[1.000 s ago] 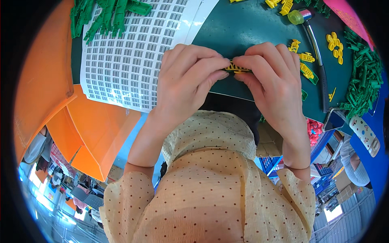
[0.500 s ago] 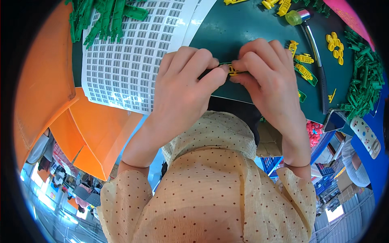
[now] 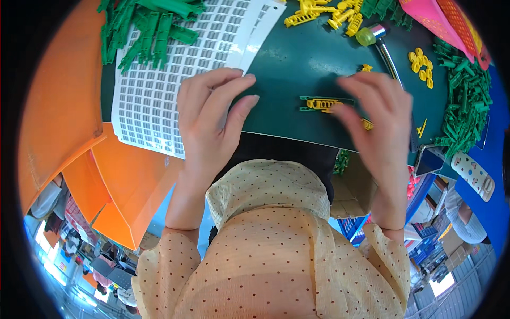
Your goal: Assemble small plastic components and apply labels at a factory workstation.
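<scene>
My left hand (image 3: pixel 215 114) hovers over the edge of a printed sheet (image 3: pixel 149 101), thumb and fingers apart, holding nothing. A slim green plastic frame with a yellow slotted insert (image 3: pixel 321 104) lies flat on the dark green table. Over its right end is my right hand (image 3: pixel 378 117), slightly blurred, with its thumb and fingers spread; whether the thumb touches the piece I cannot tell. Partly hidden behind that hand are more yellow pieces (image 3: pixel 367 124).
Green strips (image 3: pixel 159 34) lie on the sheet. At the back are yellow parts (image 3: pixel 340 15) and a small hammer (image 3: pixel 390 59). Yellow rings (image 3: pixel 421 66), a heap of green parts (image 3: pixel 465 98) and a phone (image 3: pixel 429 160) sit at the right. An orange bin (image 3: pixel 58 95) stands left.
Both hands have let go of the green-and-yellow piece, which now lies on the table. My left hand has drawn away to the left, my right hand slightly to the right.
</scene>
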